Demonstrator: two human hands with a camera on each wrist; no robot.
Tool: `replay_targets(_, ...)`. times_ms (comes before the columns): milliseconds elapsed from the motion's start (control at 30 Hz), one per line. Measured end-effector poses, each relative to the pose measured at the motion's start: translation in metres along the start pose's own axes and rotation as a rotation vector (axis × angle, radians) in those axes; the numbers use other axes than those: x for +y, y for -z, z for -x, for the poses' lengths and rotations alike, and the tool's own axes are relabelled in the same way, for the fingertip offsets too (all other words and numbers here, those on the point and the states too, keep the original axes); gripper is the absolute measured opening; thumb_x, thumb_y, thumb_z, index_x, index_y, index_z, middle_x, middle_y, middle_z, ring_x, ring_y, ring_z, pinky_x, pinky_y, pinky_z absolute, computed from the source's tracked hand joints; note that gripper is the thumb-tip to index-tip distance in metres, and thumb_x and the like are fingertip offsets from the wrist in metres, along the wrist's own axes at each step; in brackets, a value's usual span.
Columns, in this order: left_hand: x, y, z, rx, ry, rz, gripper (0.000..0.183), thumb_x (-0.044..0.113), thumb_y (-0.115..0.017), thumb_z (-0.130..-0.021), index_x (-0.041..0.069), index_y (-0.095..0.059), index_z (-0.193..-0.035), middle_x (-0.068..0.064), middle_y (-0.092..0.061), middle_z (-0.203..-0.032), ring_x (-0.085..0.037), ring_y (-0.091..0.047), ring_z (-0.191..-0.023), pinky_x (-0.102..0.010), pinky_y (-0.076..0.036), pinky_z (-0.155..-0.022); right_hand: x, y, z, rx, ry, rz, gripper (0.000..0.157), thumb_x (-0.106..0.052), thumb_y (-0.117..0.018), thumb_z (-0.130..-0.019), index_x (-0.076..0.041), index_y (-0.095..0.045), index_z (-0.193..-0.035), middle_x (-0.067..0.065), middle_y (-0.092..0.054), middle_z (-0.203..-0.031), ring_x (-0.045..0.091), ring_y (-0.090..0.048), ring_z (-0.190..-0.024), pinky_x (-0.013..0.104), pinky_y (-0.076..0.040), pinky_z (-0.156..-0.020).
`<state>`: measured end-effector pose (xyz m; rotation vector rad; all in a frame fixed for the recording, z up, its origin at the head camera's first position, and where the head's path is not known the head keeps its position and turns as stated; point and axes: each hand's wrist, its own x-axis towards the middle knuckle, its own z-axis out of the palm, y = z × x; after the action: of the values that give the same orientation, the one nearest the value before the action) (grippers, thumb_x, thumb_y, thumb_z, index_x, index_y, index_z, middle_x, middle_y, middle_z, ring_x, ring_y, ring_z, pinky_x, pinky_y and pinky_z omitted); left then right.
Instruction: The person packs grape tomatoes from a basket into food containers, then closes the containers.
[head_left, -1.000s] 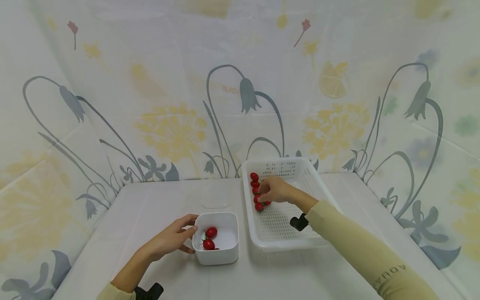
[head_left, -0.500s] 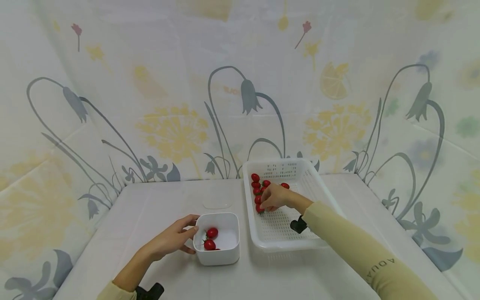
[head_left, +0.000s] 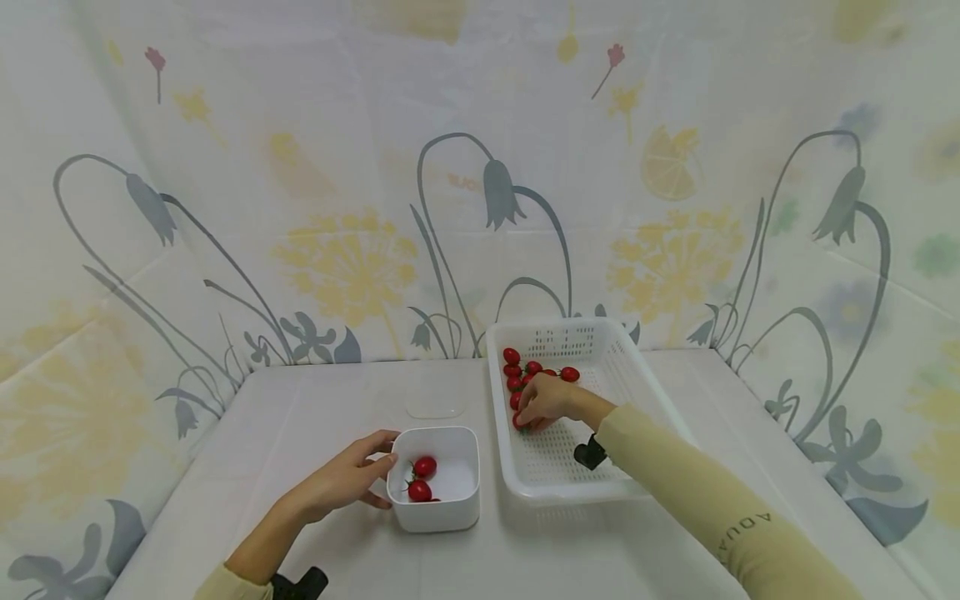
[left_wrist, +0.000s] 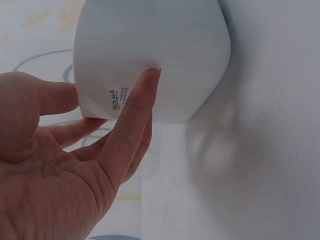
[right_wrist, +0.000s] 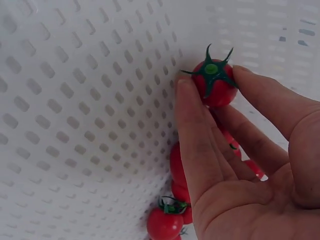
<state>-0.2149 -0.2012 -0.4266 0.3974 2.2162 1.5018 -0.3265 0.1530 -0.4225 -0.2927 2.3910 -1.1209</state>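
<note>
My right hand (head_left: 553, 402) is inside the white plastic basket (head_left: 540, 488). Its thumb and fingers pinch a red cherry tomato (right_wrist: 218, 92) with a green star-shaped stem, clearest in the right wrist view. Several more cherry tomatoes (head_left: 512, 357) lie along the basket's left side and back, some behind the hand. My left hand (head_left: 330, 477) rests its fingertips against the left side of a small white box (head_left: 441, 518), fingers fairly straight. In the left wrist view a fingertip lies on the printed wall (left_wrist: 190, 55). Cherry tomatoes (head_left: 420, 491) sit inside the box.
The basket stands to the right of the box on a white tabletop (head_left: 315, 417). Behind the box lies a clear flat piece, like a lid (head_left: 435, 409). A flower-printed curtain (head_left: 345, 183) surrounds the table at the back and sides.
My right hand has come slightly toward the front of the basket and closed around the nearest tomato of the left row, uncovering tomatoes behind. My left hand and the box stay in place.
</note>
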Motion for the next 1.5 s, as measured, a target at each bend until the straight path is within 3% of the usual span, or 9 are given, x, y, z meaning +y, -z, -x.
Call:
replay_targets(267,0.001,-0.001,0.001,-0.009,-0.012,0.006,0.044,0.016,-0.05,-0.109,0.002,-0.042,-0.15,-0.028,-0.046,-0.144,-0.034,-0.064,-0.106,-0.045,-0.064,-0.074,0.006,0.003,-0.001,-0.009,0.013,-0.044,0.016,-0.003,-0.078,-0.088,0.006,-0.072,-0.099,0.012,-0.071,-0.091,0.022,-0.073,-0.077,0.036,-0.064,-0.075)
replay_targets(767,0.001,0.0,0.001,-0.009,-0.005,0.002,0.045,0.017,-0.049,-0.109,0.002,-0.041,-0.15,-0.029,-0.045,-0.144,-0.035,-0.063,-0.107,-0.045,-0.064,-0.075,-0.008,0.016,0.018,-0.076,0.081,-0.19,0.021,-0.003,-0.073,-0.093,0.009,-0.068,-0.109,0.017,-0.072,-0.102,0.024,-0.074,-0.085,0.045,-0.061,-0.088)
replay_targets(1500,0.001,0.0,-0.001,-0.019,-0.008,0.002,0.045,0.017,-0.049,-0.109,0.001,-0.041,-0.15,-0.029,-0.045,-0.144,-0.034,-0.063,-0.106,-0.044,-0.064,-0.075,-0.029,0.023,0.045,-0.12,0.176,-0.22,0.025,-0.008,-0.072,-0.095,0.008,-0.067,-0.113,0.016,-0.073,-0.106,0.034,-0.074,-0.095,0.051,-0.057,-0.095)
